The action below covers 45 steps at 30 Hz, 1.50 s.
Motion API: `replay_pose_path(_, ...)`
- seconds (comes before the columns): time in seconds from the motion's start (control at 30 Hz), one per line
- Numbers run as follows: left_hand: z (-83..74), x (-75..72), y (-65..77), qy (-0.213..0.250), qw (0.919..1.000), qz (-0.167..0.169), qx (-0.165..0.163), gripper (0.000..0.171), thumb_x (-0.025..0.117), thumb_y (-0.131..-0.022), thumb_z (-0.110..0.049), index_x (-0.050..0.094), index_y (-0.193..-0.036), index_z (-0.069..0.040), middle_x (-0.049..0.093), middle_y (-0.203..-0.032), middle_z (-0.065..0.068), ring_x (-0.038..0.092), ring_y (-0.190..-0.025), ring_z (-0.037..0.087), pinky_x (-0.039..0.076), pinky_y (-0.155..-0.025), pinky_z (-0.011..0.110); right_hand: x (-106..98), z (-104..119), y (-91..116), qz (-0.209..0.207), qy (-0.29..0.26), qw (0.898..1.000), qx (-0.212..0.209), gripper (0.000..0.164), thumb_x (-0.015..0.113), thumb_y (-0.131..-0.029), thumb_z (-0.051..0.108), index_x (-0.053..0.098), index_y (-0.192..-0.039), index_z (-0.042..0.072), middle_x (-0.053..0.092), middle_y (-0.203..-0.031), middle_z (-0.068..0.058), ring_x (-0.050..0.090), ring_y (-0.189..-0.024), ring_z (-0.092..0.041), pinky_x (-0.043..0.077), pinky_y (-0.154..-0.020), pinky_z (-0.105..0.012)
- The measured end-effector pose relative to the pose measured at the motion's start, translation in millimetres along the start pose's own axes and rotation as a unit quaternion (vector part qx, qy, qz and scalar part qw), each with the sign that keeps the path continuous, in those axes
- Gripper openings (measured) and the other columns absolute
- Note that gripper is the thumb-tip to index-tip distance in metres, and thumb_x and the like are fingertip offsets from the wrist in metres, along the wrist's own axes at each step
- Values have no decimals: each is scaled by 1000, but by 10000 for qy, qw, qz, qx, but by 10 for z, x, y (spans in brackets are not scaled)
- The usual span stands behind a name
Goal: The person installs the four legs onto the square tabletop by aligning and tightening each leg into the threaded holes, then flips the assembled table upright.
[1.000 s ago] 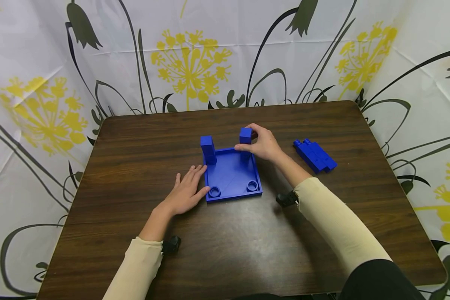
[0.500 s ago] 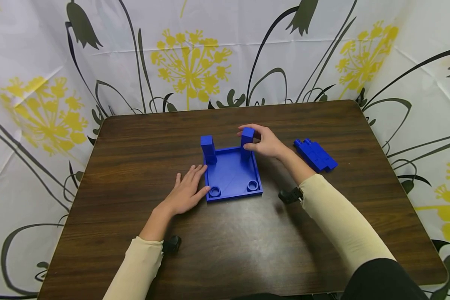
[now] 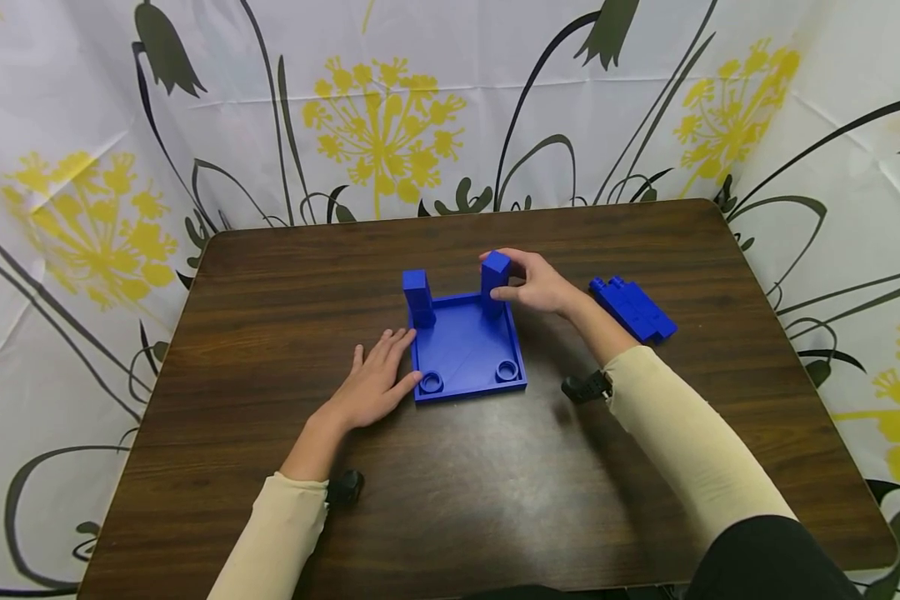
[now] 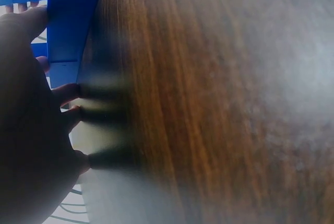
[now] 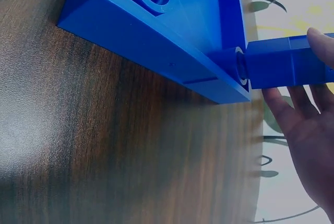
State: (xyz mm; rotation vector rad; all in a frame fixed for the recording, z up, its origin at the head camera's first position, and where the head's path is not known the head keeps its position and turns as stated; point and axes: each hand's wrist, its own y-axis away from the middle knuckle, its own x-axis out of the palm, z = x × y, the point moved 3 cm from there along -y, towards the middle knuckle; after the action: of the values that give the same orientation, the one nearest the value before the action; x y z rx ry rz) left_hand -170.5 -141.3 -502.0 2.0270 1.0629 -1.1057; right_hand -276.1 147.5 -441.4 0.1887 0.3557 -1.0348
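Note:
A blue square tabletop [image 3: 465,346] lies on the table with its raised rim and round corner sockets facing up. One blue table leg [image 3: 418,300] stands upright at its far left corner. At the far right corner, my right hand [image 3: 538,285] grips a second blue table leg [image 3: 494,282] between thumb and fingers. The right wrist view has this leg [image 5: 276,65] at the mouth of the corner socket [image 5: 237,63], turned relative to the rim. My left hand [image 3: 371,385] lies spread, its thumb and fingertips against the tabletop's left side. Two front sockets hold nothing.
Two more blue legs [image 3: 633,310] lie side by side on the brown table [image 3: 285,292], right of my right hand, their round ends pointing away. A flower-printed white curtain [image 3: 225,125] hangs behind the table's far edge.
My right hand has turned the leg at the far right corner, so its top now sits at an angle, and the fingers have shifted slightly. My left hand has stayed put.

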Motion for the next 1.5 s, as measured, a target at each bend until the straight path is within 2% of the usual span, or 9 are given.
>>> replay_pose_path(0.13, 2, 0, 1, -42, 10000, 15, -31, 70, 37, -103, -54, 13, -159, -20, 16, -162, 10, 5, -149, 30, 0, -110, 67, -7, -16, 5, -43, 157, 9999, -57, 53, 72, -87, 3, 54, -137, 4, 56, -135, -16, 52, -125, -32, 39, -105, -51)
replay_pose_path(0.37, -1, 5, -3, -4, 9999, 54, -86, 69, 38, -103, -51, 12, -159, -21, 15, -163, 9, 4, -150, 29, -1, -110, 67, -4, -24, 14, -166, 440, 9989, -10, 54, 76, -84, 7, 52, -132, -2, 60, -121, -19, 56, -115, -33, 42, -99, -56)
replay_pose_path(0.7, 5, 9, -17, -19, 9999, 81, -105, 70, 38, -103, -53, 12, -159, -21, 14, -163, 9, 3, -150, 28, -1, -110, 66, 23, -39, 6, -664, 994, 9928, 22, 48, 83, -80, 16, 59, -119, 2, 64, -107, -13, 57, -102, -29, 42, -95, -53)
replay_pose_path(1.0, -6, 5, -15, 1, 9999, 58, -105, 69, 39, -103, -51, 12, -159, -21, 15, -163, 9, 4, -150, 29, -1, -110, 67, 45, -47, -3, -1005, 1091, 9888, 176, 48, 85, -77, 22, 60, -115, 6, 65, -104, -10, 58, -102, -29, 44, -86, -42)
replay_pose_path(1.3, -12, -2, -6, -19, 10000, 49, -79, 69, 38, -103, -51, 12, -159, -20, 15, -163, 9, 4, -150, 29, -1, -110, 67, 62, -40, 8, -1264, 1151, 9850, 251, 45, 86, -76, 25, 60, -107, 6, 65, -99, -10, 59, -99, -29, 46, -84, -41)
replay_pose_path(1.5, -11, -1, -13, 15, 10000, 37, -46, 70, 41, -103, -49, 13, -159, -18, 15, -162, 11, 4, -149, 32, -1, -109, 68, 70, -43, -19, -1231, 1263, 9841, 185, 46, 87, -75, 27, 60, -106, 7, 65, -97, -9, 60, -97, -28, 46, -83, -40)
